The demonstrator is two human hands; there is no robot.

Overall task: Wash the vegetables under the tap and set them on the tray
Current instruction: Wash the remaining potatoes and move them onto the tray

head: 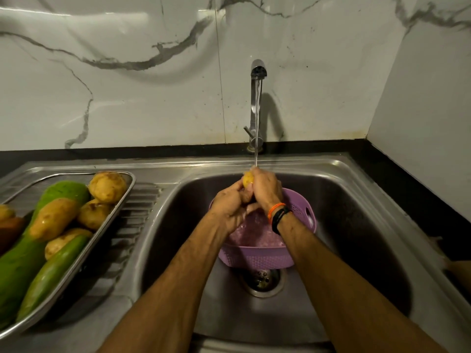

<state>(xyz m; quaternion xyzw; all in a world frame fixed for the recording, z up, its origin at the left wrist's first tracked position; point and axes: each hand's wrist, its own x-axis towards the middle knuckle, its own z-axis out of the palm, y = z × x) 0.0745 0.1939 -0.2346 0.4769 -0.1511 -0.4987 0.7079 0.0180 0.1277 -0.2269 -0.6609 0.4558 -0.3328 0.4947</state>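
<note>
Both my hands are wrapped round a yellow potato [247, 179] under the running stream from the tap [258, 70]. My left hand [230, 207] cups it from below and the left. My right hand [265, 189] grips it from the right and above. Only the potato's top left shows. Right beneath my hands a purple colander [300, 212] sits in the sink basin [183, 225]. On the drainboard at the left lies a steel tray [127, 189] holding several potatoes [108, 186] and long green gourds [23, 261].
The sink drain [262, 280] lies just in front of the colander. A black counter edge [407, 189] runs behind and to the right of the sink. A marble-patterned wall rises behind the tap. The drainboard ridges [137, 217] sit between tray and basin.
</note>
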